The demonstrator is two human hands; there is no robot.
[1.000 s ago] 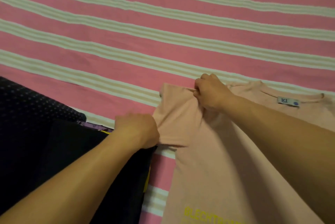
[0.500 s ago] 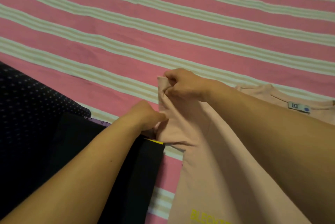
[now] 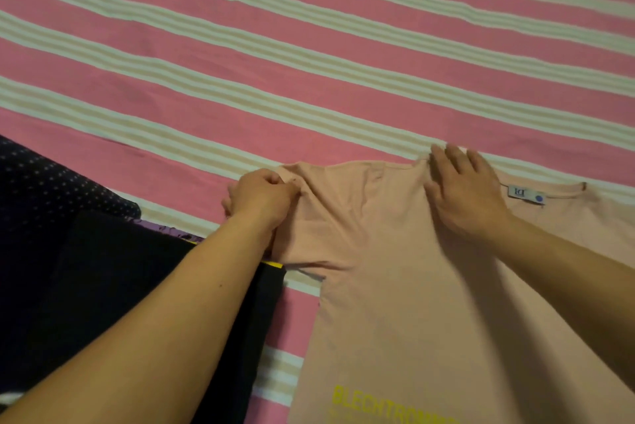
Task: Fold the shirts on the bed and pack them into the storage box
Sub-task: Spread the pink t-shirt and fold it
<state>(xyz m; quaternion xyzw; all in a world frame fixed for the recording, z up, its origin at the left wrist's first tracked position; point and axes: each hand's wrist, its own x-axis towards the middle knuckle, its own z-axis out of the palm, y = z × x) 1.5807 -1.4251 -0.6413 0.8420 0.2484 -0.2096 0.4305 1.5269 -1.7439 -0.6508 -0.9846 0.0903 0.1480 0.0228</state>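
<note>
A pale pink T-shirt (image 3: 395, 303) with yellow lettering lies face up on the striped bed, collar and label away from me. My left hand (image 3: 261, 200) pinches the outer edge of its left sleeve. With straight fingers, my right hand (image 3: 464, 190) presses flat on the shoulder beside the collar. No storage box is in view.
A dark folded garment (image 3: 137, 286) and a dotted dark fabric (image 3: 51, 190) lie at the left, touching the sleeve's lower edge. The pink and white striped bedsheet (image 3: 309, 63) stretches beyond the shirt.
My right hand let go of the sleeve, moved right and now lies flat on the shoulder. The left hand took hold of the sleeve edge, and the sleeve is spread out.
</note>
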